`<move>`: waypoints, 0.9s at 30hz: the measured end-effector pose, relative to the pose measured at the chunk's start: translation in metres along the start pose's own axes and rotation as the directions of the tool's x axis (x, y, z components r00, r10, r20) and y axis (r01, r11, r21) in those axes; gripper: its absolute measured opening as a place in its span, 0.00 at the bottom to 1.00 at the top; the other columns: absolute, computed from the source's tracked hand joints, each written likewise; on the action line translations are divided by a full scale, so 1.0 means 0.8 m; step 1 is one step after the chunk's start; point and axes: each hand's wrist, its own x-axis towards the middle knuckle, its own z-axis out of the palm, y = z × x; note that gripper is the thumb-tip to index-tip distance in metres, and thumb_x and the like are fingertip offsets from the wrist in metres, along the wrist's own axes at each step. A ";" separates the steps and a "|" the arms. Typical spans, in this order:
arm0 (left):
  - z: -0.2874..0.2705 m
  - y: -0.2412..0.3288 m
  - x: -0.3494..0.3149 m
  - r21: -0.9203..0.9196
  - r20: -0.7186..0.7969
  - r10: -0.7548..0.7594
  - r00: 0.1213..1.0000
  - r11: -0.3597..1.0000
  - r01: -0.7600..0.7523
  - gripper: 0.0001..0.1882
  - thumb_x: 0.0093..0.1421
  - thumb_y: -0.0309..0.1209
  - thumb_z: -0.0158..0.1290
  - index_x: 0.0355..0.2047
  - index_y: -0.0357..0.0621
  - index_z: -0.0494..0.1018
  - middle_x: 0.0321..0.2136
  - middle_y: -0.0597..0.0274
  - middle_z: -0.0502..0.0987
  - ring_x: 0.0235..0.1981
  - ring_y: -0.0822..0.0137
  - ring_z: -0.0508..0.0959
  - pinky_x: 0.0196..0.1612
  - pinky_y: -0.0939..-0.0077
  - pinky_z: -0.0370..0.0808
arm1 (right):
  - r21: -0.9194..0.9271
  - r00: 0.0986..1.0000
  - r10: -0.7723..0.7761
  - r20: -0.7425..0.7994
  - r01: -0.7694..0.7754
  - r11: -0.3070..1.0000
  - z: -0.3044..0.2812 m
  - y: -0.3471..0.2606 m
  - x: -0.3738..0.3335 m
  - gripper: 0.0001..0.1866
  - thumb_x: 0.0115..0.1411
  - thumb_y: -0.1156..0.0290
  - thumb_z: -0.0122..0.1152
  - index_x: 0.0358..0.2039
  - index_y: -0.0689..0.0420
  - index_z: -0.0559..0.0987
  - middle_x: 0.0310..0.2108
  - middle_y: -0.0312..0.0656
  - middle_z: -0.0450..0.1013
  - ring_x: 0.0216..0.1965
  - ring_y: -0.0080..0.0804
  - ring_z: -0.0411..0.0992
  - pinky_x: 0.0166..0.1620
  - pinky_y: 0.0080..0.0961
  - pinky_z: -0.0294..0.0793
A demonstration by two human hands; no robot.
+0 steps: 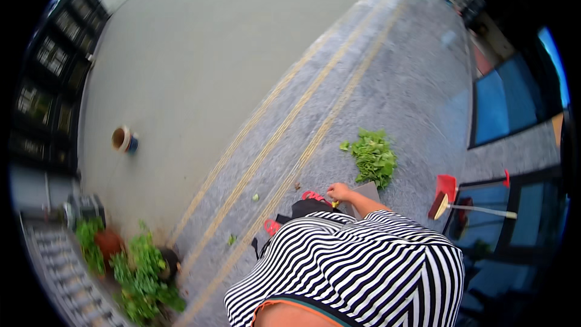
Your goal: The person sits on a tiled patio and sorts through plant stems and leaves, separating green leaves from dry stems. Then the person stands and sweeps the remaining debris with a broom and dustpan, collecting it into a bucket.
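On the right we see smooth, glossy glass in the window [505, 103] and what looks like plastic in the dustpan [446, 184]. Near us, the shirt [363, 260] is matt cloth and the slippers [272, 226] look like plastic. The greens [375, 158] are leafy and crinkled. The paving [417, 79] looks stony and rough; farther left, the yard [200, 48] looks like smooth, matt concrete.

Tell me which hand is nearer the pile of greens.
Right, of what shows: the right hand is below and left of the pile of greens in the picture, not touching it. The left hand is not visible.
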 end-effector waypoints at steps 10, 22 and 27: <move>0.085 0.203 0.077 0.347 0.196 0.087 0.977 0.925 -0.152 0.33 0.53 0.47 0.52 0.55 0.45 0.60 0.44 0.48 0.70 0.43 0.52 0.72 0.44 0.61 0.71 | 0.399 0.939 0.274 -0.207 -0.174 0.900 0.112 0.129 -0.128 0.13 0.52 0.63 0.53 0.35 0.55 0.79 0.25 0.42 0.77 0.24 0.31 0.75 0.30 0.29 0.73; 0.346 0.331 0.044 0.600 0.386 0.075 0.920 0.737 -0.312 0.28 0.54 0.42 0.52 0.53 0.43 0.63 0.40 0.51 0.73 0.39 0.55 0.74 0.42 0.62 0.72 | 0.786 0.747 0.665 -0.016 -0.401 0.470 0.126 0.283 -0.137 0.08 0.50 0.66 0.53 0.19 0.54 0.77 0.17 0.38 0.74 0.16 0.32 0.73 0.21 0.31 0.74; 0.489 0.394 0.018 0.687 0.504 0.041 0.863 0.587 -0.429 0.26 0.55 0.40 0.52 0.52 0.42 0.64 0.39 0.52 0.74 0.38 0.56 0.75 0.41 0.63 0.73 | 0.805 0.735 0.618 -0.278 -0.173 0.567 -0.022 0.265 -0.102 0.13 0.51 0.63 0.54 0.35 0.53 0.78 0.30 0.46 0.77 0.33 0.40 0.76 0.38 0.35 0.74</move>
